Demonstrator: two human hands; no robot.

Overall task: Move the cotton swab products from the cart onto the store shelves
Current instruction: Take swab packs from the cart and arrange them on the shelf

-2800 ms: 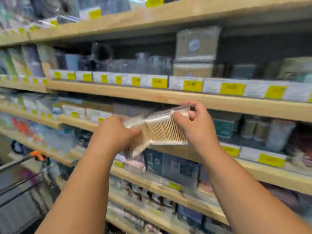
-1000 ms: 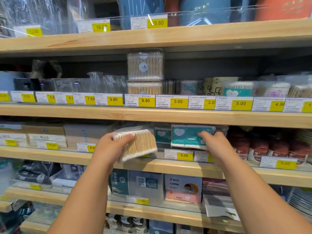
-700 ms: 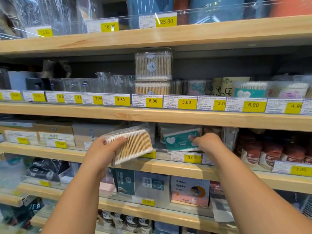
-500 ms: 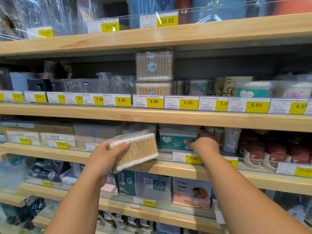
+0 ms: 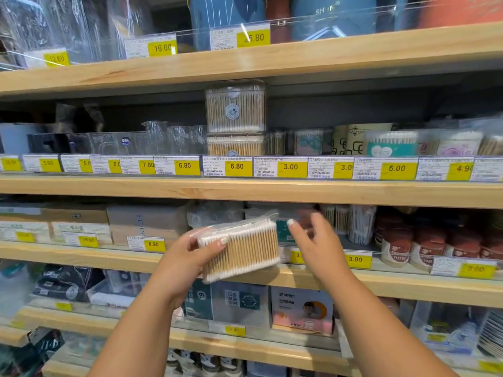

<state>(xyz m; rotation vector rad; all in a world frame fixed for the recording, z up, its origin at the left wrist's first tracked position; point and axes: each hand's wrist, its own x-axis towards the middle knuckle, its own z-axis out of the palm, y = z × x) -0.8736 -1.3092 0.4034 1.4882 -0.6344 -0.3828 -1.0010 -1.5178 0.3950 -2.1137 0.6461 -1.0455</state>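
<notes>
A clear plastic pack of wooden cotton swabs (image 5: 243,250) is held by my left hand (image 5: 187,261) in front of the middle wooden shelf (image 5: 114,258). My right hand (image 5: 317,246) hovers just right of the pack, fingers spread and blurred, holding nothing. Behind it a teal swab pack (image 5: 283,231) stands on that shelf. Two clear boxes of swabs (image 5: 235,108) are stacked on the shelf above. The cart is out of view.
Upright swab bundles (image 5: 345,221) and red-lidded jars (image 5: 427,243) fill the shelf to the right. Cardboard boxes (image 5: 147,223) sit to the left. Price-tag rails (image 5: 291,167) line each shelf front. Boxed goods (image 5: 302,308) stand on the lower shelf.
My right hand has pulled back off the teal pack on the shelf and opened. My left hand has brought the swab pack rightward, closer to that spot.
</notes>
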